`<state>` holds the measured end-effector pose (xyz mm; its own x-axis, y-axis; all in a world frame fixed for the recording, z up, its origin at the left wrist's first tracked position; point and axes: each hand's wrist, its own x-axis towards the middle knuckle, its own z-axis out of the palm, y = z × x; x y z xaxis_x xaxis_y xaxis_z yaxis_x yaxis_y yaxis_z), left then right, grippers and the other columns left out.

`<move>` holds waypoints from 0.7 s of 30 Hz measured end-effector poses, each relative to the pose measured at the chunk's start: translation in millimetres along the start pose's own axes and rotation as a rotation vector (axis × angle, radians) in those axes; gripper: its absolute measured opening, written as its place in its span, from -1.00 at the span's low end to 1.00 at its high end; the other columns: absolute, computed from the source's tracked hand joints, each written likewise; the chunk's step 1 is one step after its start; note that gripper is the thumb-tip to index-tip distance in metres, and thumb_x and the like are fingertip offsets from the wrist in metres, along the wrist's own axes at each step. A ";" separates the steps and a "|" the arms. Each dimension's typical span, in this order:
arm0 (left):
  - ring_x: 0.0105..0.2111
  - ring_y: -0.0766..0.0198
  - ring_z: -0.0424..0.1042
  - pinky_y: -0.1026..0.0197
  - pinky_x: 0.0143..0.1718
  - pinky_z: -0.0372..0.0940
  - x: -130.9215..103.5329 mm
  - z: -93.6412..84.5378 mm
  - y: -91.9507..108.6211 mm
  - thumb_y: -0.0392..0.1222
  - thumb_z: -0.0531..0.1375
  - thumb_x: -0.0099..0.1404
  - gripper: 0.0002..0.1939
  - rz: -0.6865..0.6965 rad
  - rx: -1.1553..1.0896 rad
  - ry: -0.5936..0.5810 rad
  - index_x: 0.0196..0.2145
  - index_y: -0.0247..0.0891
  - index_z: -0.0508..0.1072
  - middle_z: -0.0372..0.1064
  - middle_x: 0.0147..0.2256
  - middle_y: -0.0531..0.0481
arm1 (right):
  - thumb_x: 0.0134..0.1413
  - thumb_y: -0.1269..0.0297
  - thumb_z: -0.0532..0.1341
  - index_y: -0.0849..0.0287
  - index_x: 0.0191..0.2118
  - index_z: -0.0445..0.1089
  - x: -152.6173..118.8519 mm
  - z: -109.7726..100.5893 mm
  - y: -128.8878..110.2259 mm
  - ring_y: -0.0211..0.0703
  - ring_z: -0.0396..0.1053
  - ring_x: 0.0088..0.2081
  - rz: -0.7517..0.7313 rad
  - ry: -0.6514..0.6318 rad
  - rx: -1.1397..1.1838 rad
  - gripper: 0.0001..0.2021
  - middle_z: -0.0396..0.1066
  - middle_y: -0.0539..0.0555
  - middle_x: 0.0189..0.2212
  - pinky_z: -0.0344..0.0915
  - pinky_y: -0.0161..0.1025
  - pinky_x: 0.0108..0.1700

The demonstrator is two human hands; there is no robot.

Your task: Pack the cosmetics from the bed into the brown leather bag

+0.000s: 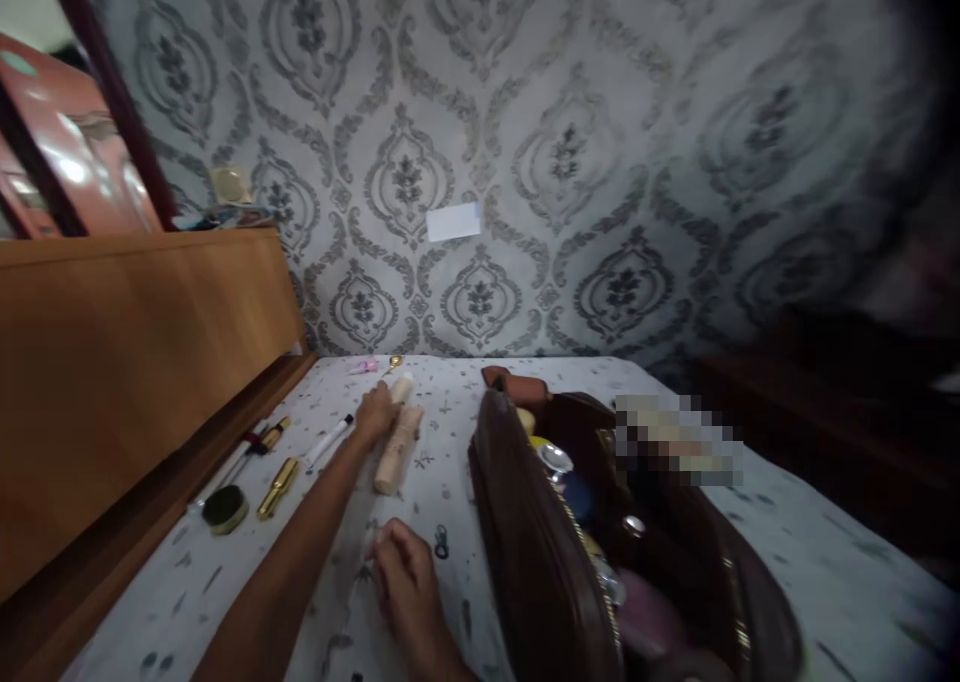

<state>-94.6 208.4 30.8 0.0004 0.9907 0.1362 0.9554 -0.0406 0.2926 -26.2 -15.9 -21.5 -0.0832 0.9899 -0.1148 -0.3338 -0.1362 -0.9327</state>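
Observation:
My left hand [376, 412] reaches forward over the bedsheet, its fingers closed at the side of a small cream-coloured tube [403, 389] with a white top. A longer beige bottle [397, 450] lies just in front of that tube. Lower down, my right hand [405, 567] hovers over or rests on the sheet, fingers curled in; whether anything is between them is hidden. To its right stands a dark brown zip bag [525, 532], gaping, with several containers inside, including a silver-capped bottle [555, 459] and something pink [649, 612].
Left of my left arm lie a slim white tube [328, 442], a gold tube [278, 489] and a round dark-topped jar [224, 509]. A wooden board [150, 362] borders the left side. Patterned wall [480, 292] closes the back. A small pink item [365, 366] lies near it.

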 end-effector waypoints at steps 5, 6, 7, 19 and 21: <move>0.08 -0.05 0.33 0.08 -0.08 0.25 1.7 -4.2 -9.5 -0.17 0.06 0.29 -0.59 0.061 0.085 0.035 0.08 -0.28 0.23 0.36 0.04 -0.30 | -0.05 -0.24 0.20 0.09 -0.53 0.15 -3.7 4.5 -3.9 -0.28 0.05 -0.54 -0.036 0.022 -0.017 -0.52 0.00 -0.11 -0.67 -0.04 -0.35 -0.54; 0.06 -0.07 0.34 0.07 -0.08 0.25 1.2 -4.6 -11.2 -0.16 0.04 0.30 -0.61 0.071 0.099 0.040 0.07 -0.29 0.24 0.37 0.03 -0.30 | -0.06 -0.23 0.21 0.09 -0.54 0.15 -3.0 6.0 -2.5 -0.27 0.06 -0.54 -0.041 0.038 -0.019 -0.53 0.01 -0.11 -0.66 -0.03 -0.35 -0.53; 0.03 -0.09 0.36 0.05 -0.11 0.27 0.8 -4.8 -12.5 -0.14 0.02 0.31 -0.62 0.077 0.111 0.043 0.05 -0.30 0.26 0.38 0.00 -0.31 | -0.06 -0.22 0.22 0.09 -0.54 0.17 -1.8 7.7 -0.4 -0.26 0.07 -0.53 -0.047 0.064 -0.016 -0.54 0.03 -0.10 -0.65 -0.02 -0.34 -0.52; -0.01 -0.12 0.32 -0.07 0.02 0.22 -28.3 -5.0 -10.9 -0.05 -0.13 0.39 -0.55 0.336 0.102 0.217 0.01 -0.34 0.36 0.36 -0.02 -0.31 | -0.02 -0.07 0.24 0.09 -0.51 0.18 1.6 8.7 -14.8 -0.33 0.02 -0.65 0.065 0.081 0.086 -0.64 0.05 -0.15 -0.73 -0.04 -0.36 -0.58; -0.04 -0.07 0.33 -0.06 0.04 0.22 -43.2 -2.6 -9.8 -0.02 -0.11 0.39 -0.57 0.409 -0.026 0.199 -0.01 -0.31 0.37 0.37 -0.06 -0.26 | -0.02 -0.09 0.21 0.10 -0.54 0.19 -1.1 5.4 -24.5 -0.35 -0.02 -0.67 0.059 0.049 0.092 -0.63 0.04 -0.16 -0.74 -0.08 -0.36 -0.61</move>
<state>-104.7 165.6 24.5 0.3170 0.8485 0.4237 0.8808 -0.4291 0.2002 -23.0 -13.9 3.3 -0.0595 0.9806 -0.1870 -0.4149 -0.1947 -0.8888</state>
